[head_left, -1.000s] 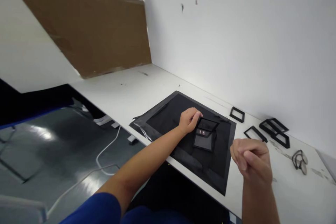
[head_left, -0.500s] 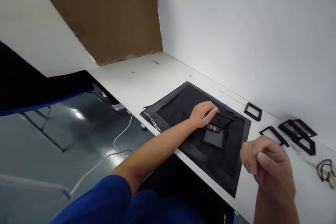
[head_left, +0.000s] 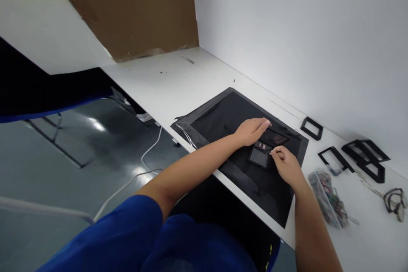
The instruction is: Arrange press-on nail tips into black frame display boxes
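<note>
We see the left hand (head_left: 253, 131) flat, fingers stretched out, tips on the far flap of the small black case (head_left: 259, 159). The case lies opened on the black mat (head_left: 219, 119) on the bench (head_left: 178, 89). The right hand (head_left: 284, 163) is pinched tight at the case's right edge; we can't tell what it pinches. Black frames (head_left: 311, 128) and a clear bag (head_left: 328, 197) lie to the right.

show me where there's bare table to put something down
Widest bare patch: white table between the cardboard and the black mat. A smaller one: near edge right of the bag of parts. Crowded: mat centre under the left hand and right hand, and the frames.
</note>
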The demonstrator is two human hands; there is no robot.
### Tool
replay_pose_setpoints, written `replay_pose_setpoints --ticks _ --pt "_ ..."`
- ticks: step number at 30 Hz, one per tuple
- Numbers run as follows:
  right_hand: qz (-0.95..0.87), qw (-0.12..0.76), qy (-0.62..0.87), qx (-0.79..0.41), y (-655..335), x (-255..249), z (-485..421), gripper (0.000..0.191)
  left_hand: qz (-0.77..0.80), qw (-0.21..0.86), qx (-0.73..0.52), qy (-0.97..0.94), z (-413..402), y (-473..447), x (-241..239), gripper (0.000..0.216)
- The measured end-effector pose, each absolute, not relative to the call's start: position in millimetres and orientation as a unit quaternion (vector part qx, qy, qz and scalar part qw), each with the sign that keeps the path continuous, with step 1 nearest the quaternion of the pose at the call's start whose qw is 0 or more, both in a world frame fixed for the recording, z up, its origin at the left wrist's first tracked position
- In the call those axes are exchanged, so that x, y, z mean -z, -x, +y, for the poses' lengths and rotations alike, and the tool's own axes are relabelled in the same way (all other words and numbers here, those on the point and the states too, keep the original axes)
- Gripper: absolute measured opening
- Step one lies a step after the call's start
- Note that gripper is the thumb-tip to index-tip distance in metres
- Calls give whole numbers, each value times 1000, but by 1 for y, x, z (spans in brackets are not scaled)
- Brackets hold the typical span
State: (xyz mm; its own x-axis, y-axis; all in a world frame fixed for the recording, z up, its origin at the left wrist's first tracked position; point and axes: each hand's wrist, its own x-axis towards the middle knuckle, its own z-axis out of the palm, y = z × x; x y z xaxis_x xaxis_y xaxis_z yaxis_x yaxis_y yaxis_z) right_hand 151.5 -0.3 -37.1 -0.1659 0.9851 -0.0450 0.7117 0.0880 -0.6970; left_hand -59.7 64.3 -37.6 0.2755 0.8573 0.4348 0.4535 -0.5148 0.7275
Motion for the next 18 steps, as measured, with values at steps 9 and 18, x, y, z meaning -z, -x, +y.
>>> replay_pose_setpoints --ticks 9,18 --pt "-692 182 676 -177 -141 47 5 38 447 308 -343 -767 65 59 40 78" --pt "-675 185 699 -149 -140 56 7 37 415 359 -314 -775 66 63 41 38"
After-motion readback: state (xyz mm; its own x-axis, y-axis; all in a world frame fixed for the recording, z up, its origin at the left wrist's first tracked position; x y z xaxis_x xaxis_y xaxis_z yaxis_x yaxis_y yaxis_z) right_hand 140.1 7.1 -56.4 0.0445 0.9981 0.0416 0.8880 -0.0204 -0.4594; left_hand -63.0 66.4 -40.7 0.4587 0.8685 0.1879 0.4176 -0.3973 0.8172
